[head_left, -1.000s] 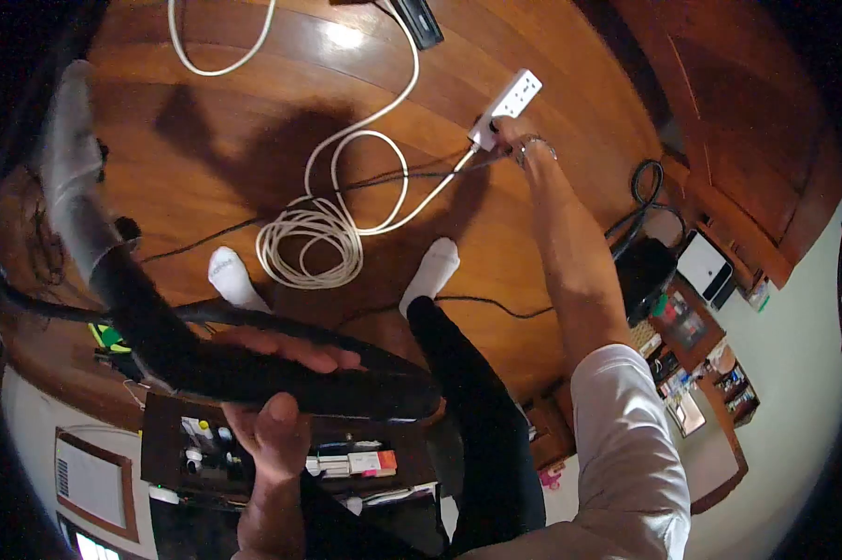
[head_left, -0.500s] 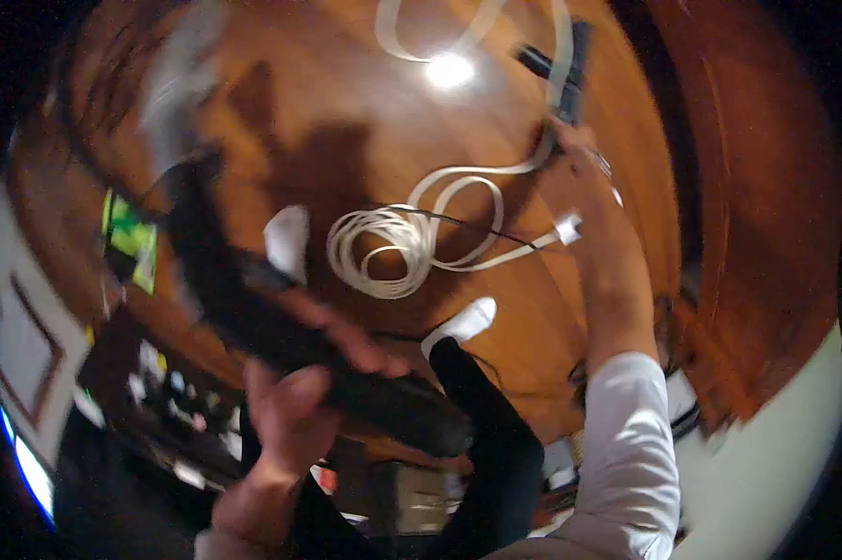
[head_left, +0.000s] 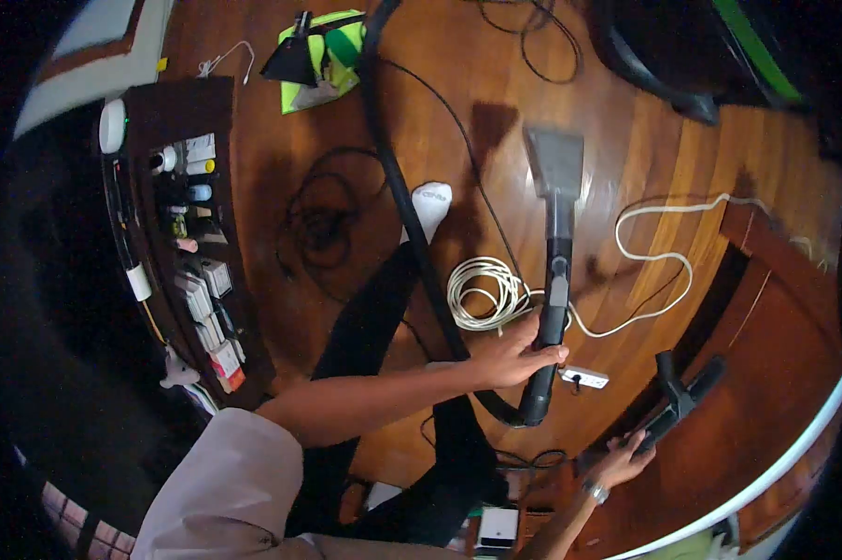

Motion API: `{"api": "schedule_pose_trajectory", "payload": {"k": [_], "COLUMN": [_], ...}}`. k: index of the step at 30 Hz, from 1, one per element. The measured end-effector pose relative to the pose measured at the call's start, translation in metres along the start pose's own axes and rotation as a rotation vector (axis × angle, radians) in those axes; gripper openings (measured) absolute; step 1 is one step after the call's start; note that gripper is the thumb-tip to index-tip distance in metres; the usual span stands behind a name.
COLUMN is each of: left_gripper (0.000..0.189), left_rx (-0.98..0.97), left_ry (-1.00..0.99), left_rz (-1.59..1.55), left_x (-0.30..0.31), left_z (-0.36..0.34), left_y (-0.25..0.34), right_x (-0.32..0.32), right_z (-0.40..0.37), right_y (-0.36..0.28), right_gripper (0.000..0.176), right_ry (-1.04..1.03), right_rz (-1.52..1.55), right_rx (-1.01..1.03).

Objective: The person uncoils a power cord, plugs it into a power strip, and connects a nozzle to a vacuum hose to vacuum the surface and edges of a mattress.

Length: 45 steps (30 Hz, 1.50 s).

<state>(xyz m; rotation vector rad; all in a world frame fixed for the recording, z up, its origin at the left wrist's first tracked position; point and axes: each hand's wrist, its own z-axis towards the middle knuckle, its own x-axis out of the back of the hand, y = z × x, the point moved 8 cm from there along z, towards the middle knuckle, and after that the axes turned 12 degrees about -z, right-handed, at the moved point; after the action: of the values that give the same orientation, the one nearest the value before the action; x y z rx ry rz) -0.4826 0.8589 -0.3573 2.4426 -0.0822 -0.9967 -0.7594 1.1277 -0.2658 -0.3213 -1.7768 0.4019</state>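
Observation:
My left hand (head_left: 514,355) is wrapped round the black handle of a vacuum hose wand (head_left: 554,322). A clear, flat, flared nozzle (head_left: 556,163) tops the wand, pointing away from me over the wooden floor. From the wand's lower end a black hose (head_left: 407,196) curves up and away past my leg. At the lower right, my right hand (head_left: 622,457) grips a black vacuum attachment (head_left: 680,403) with a T-shaped head, close to the reddish wooden furniture. The two pieces are apart.
A coiled white cord (head_left: 482,294) lies on the floor beside a white power strip (head_left: 584,378). Black cable (head_left: 323,229) tangles near my foot. A neon-green bag (head_left: 323,61) lies far off. Dark shelves (head_left: 197,252) stand left, a dark green-striped object (head_left: 692,56) top right.
The view has turned and sharpened. My left hand's wand now points away from me instead of toward the upper left. My right hand, still holding the black attachment, is now lower right.

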Motion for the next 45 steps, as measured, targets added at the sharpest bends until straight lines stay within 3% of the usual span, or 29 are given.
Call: {"api": "schedule_pose_trajectory", "payload": {"k": [1, 2, 4, 5, 8, 9, 10, 11, 12, 14, 17, 20, 22, 24, 25, 26, 27, 28, 29, 30, 31, 32, 33, 35, 37, 39, 42, 43, 45], "left_gripper": [0.043, 0.048, 0.055, 0.048, 0.061, 0.061, 0.061, 0.061, 0.075, 0.074, 0.069, 0.06, 0.056, 0.052, 0.051, 0.051, 0.05, 0.048, 0.047, 0.045, 0.044, 0.044, 0.043, 0.043, 0.042, 0.042, 0.045, 0.044, 0.041], "left_rx": [-0.05, -0.099, 0.004, -0.089, 0.03, 0.016, -0.04, -0.093, -0.001, -0.009, -0.25, -0.053, 0.209, 0.476, 0.556, 0.639, 0.513, 0.299, 0.079, -0.238, -0.119, -0.14, -0.164, -0.225, -0.28, -0.282, -0.22, -0.133, -0.193], "left_ry": [0.001, 0.001, 0.025, -0.02, 0.023, 0.026, 0.042, 0.057, -0.047, -0.015, 0.111, -0.045, 0.007, 0.057, 0.056, 0.061, 0.024, -0.073, -0.107, -0.184, -0.182, -0.18, -0.169, -0.136, -0.101, -0.043, -0.129, -0.112, -0.147], "left_rz": [0.031, 0.057, 0.075, 0.135, 0.114, 0.096, 0.116, 0.141, 0.196, 0.192, 0.108, -0.205, -0.57, -0.92, -1.003, -1.084, -0.774, -0.503, -0.23, 0.002, -0.361, -0.315, -0.216, -0.045, 0.119, 0.269, 0.254, 0.3, 0.327], "left_x": [0.003, 0.004, 0.001, -0.001, 0.0, -0.004, -0.007, -0.003, -0.002, 0.002, 0.01, 0.033, 0.02, -0.007, -0.011, -0.015, 0.014, 0.009, 0.004, -0.012, -0.022, -0.019, -0.018, -0.021, -0.041, -0.078, -0.157, -0.181, -0.239], "left_z": [0.005, 0.007, 0.007, 0.013, 0.018, 0.022, 0.027, 0.029, 0.029, 0.033, 0.037, 0.021, 0.048, 0.07, 0.06, 0.05, 0.032, 0.036, 0.037, 0.05, 0.05, 0.042, 0.029, -0.002, -0.037, -0.074, -0.121, -0.136, -0.172], "left_y": [-0.005, -0.001, 0.016, 0.019, 0.018, 0.017, 0.018, 0.026, 0.049, 0.063, 0.082, 0.132, 0.071, 0.014, 0.021, 0.029, 0.092, 0.102, 0.113, 0.072, 0.029, 0.032, 0.043, 0.074, 0.113, 0.159, 0.207, 0.21, 0.223], "right_x": [0.006, 0.008, -0.012, -0.039, -0.158, -0.21, -0.269, -0.319, -0.383, -0.496, -0.641, -0.735, -0.748, -0.74, -0.753, -0.755, -0.738, -0.722, -0.683, -0.668, -0.608, -0.547, -0.478, -0.347, -0.218, -0.086, 0.081, 0.134, 0.216], "right_z": [-0.023, -0.04, -0.063, -0.076, -0.118, -0.151, -0.163, -0.193, -0.21, -0.259, -0.328, -0.368, -0.377, -0.385, -0.382, -0.373, -0.368, -0.363, -0.366, -0.379, -0.376, -0.374, -0.366, -0.335, -0.289, -0.235, -0.165, -0.154, -0.149], "right_y": [-0.062, -0.132, -0.253, -0.309, -0.432, -0.465, -0.469, -0.484, -0.486, -0.489, -0.488, -0.473, -0.468, -0.464, -0.449, -0.447, -0.454, -0.461, -0.474, -0.465, -0.491, -0.518, -0.538, -0.586, -0.61, -0.612, -0.538, -0.509, -0.445], "right_gripper": [0.055, 0.033, 0.035, 0.034, 0.027, 0.024, 0.024, 0.025, 0.025, 0.026, 0.029, 0.031, 0.033, 0.035, 0.035, 0.035, 0.036, 0.038, 0.041, 0.044, 0.047, 0.049, 0.05, 0.049, 0.041, 0.038, 0.032, 0.03, 0.036], "right_ry": [-0.074, -0.006, -0.11, -0.317, -0.797, -0.994, -1.147, -1.179, -1.263, -1.37, -1.407, -1.351, -1.316, -1.43, -1.416, -1.165, -1.129, -1.076, -1.28, -1.297, -1.391, -1.486, -1.678, -1.39, -1.231, -0.92, -0.517, -0.351, -0.261], "right_rz": [0.033, 0.053, -0.054, -0.014, -0.155, -0.123, -0.224, -0.099, -0.135, -0.156, -0.06, -0.124, -0.151, -0.099, -0.098, -0.252, -0.46, -0.658, -0.902, -0.766, -0.627, -0.491, -0.402, -0.262, 0.054, 0.093, 0.171, 0.252, 0.211], "right_rx": [-0.004, 0.124, 0.342, 0.378, 0.624, 0.581, 0.645, 0.611, 0.723, 0.677, 0.667, 0.655, 0.619, 0.422, 0.419, 0.764, 0.927, 1.097, 1.086, 1.428, 1.373, 1.315, 1.009, 1.211, 1.088, 0.979, 0.648, 0.663, 0.61]}}
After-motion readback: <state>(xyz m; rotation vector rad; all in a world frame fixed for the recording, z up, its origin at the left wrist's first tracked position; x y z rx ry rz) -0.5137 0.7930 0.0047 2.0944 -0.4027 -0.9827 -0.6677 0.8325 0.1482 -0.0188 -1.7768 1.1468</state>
